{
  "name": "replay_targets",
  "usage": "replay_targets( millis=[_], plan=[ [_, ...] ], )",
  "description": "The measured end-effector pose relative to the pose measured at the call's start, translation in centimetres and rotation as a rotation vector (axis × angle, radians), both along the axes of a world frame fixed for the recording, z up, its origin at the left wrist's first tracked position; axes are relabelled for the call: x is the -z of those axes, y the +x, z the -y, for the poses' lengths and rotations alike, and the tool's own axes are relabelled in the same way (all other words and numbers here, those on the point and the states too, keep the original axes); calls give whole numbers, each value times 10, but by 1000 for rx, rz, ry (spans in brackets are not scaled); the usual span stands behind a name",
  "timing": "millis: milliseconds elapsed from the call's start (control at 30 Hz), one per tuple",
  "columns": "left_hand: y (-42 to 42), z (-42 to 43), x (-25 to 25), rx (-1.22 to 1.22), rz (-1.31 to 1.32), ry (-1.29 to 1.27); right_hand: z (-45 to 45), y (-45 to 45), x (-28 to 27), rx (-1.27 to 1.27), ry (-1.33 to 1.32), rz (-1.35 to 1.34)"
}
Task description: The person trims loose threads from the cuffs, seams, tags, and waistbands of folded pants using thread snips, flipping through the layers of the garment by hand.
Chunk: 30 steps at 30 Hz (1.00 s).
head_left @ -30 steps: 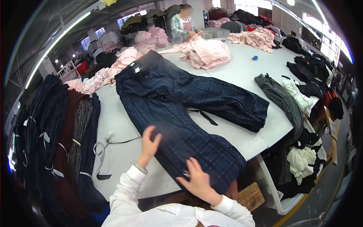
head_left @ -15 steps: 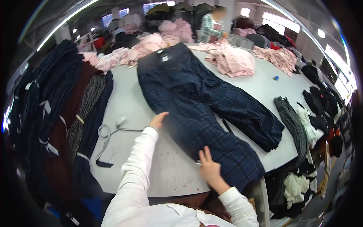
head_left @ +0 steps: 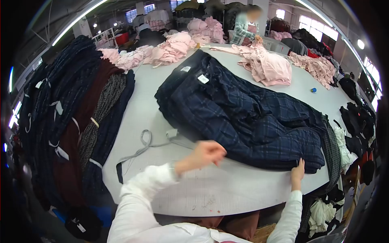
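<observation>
Dark blue plaid trousers lie folded lengthwise on the pale table, the waist with white labels at the upper left and the leg ends at the lower right. At the near edge of the leg ends, my right hand grips the cloth, part of its fingers hidden. My left hand is blurred, its fingers half curled and slightly apart, over the near side of the trousers. Nothing shows in it. A grey strip of tape with a dark end lies to its left.
Bundles of dark trousers, tied with pale strips, hang over the table's left edge. Pink garments are heaped along the far side, where another person stands. A blue spool and dark garments lie on the right.
The spread trouser legs are now brought together, with the leg ends moved right. My right hand has moved right and up with the hem; my left hand has moved right and down.
</observation>
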<state>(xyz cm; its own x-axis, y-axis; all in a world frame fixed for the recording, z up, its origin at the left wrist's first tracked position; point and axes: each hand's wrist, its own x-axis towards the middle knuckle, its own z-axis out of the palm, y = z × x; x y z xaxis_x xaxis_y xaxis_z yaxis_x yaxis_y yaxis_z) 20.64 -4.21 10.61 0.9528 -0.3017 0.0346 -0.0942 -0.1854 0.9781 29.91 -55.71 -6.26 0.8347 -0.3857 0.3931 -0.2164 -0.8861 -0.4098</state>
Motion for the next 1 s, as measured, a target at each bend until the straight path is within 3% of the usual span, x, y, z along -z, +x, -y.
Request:
replay_targets(
  millis=[33,67,133,167,233,300,367,467,733,867,1000],
  plan=[
    [14,-34,3,-215,267,-189,24,-1,22,23,95,27],
    [31,-72,-8,-490,563,-39,36,-4,42,52,189,54],
    [81,-155,-33,-920,886,263,25,-16,74,39,365,304],
    [123,-213,-12,-1059,906,204,11,-25,82,28,446,430],
    [200,-318,44,-1182,668,446,-87,-66,-9,71,1241,163],
    [254,-361,85,-1092,135,139,-151,-73,-44,-18,1523,62],
    [283,-383,123,-720,-11,33,-175,-58,-54,-49,1554,49],
    [287,-372,128,-548,-168,124,-180,-34,-62,-39,1557,3],
    [216,-339,105,-469,-46,374,-166,32,-50,10,1424,-51],
    [113,-304,102,-354,28,450,-138,34,-50,4,1418,-65],
    [-11,-265,110,-246,-26,463,-125,28,-44,-174,1389,-177]
  ],
)
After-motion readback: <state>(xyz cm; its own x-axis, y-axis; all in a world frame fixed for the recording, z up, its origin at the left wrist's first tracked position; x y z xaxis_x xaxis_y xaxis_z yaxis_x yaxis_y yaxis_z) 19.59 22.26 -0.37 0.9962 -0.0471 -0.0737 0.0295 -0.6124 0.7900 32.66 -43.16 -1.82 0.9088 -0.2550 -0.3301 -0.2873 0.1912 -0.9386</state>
